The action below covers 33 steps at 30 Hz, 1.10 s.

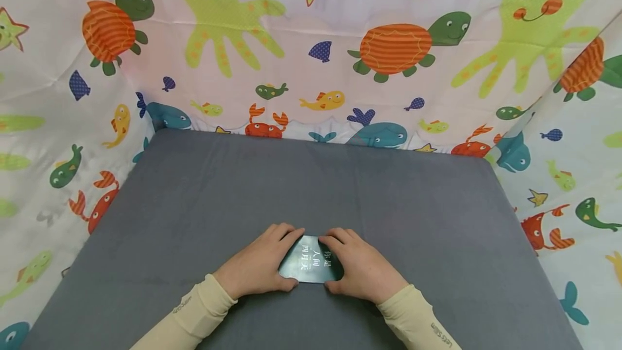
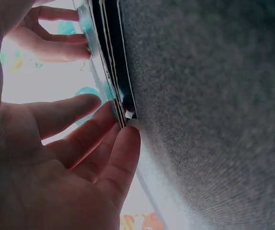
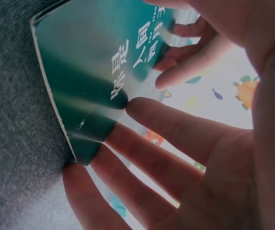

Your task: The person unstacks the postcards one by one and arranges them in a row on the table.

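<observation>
A small stack of glossy teal cards (image 1: 311,273) with white Chinese characters on top is at the front middle of the grey cloth. The left wrist view shows several thin layers along the stack's edge (image 2: 109,57). My left hand (image 1: 262,263) grips its left side, thumb toward the near edge and fingers at the far edge. Opposite it, my right hand (image 1: 363,268) holds the right side in the same way. In the right wrist view, fingertips line the edge of the top card (image 3: 65,67), whose corner lies close to the cloth. The hands partly cover the stack's sides.
A grey cloth (image 1: 272,188) covers the table under the hands. White curtains (image 1: 311,26) printed with turtles, crabs, whales and octopuses enclose its back, left and right sides. Cream sleeves (image 1: 204,304) cover both forearms.
</observation>
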Available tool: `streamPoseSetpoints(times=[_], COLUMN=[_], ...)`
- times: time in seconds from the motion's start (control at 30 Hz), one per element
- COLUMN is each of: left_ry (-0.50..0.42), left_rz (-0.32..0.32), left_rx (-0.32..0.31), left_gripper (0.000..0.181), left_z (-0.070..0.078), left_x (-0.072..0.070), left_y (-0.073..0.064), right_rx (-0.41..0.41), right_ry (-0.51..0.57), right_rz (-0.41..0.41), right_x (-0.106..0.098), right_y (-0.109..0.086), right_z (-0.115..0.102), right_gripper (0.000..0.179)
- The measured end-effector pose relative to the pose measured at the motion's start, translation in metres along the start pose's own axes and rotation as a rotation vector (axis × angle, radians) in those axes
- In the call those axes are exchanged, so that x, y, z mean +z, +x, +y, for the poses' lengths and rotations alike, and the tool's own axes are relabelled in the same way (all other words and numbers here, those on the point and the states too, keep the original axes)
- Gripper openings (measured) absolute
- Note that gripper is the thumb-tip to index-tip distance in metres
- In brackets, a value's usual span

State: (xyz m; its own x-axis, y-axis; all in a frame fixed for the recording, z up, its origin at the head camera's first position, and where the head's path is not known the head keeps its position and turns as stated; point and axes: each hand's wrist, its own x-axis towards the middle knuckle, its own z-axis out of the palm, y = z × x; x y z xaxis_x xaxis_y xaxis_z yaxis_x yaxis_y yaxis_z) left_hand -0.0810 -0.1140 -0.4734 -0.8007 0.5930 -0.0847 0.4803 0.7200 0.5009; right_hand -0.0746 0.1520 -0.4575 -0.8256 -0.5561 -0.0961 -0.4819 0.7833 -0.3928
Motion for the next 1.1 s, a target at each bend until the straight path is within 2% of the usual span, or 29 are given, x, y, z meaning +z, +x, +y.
streamPoseSetpoints(times=[0.27,0.9,1.1], left_ry=[0.034,0.049,0.040], left_rz=[0.035,0.024,0.013], left_rx=[0.033,0.062,0.054], left_gripper=[0.095,0.094,0.095], left_z=[0.0015,-0.0008,-0.0004], left_x=[0.0005,0.0013,0.0007], left_y=[-0.0009,-0.0001,-0.0012], right_rx=[0.014,-0.013,-0.003], right_ry=[0.039,0.012,0.014], right_rz=[-0.020,-0.001,-0.006], right_x=[-0.0005,-0.0014,-0.0016], right_y=[0.0012,0.0015,0.0019], right_z=[0.0016,0.0011,0.0004], right_gripper=[0.082,0.081,0.083])
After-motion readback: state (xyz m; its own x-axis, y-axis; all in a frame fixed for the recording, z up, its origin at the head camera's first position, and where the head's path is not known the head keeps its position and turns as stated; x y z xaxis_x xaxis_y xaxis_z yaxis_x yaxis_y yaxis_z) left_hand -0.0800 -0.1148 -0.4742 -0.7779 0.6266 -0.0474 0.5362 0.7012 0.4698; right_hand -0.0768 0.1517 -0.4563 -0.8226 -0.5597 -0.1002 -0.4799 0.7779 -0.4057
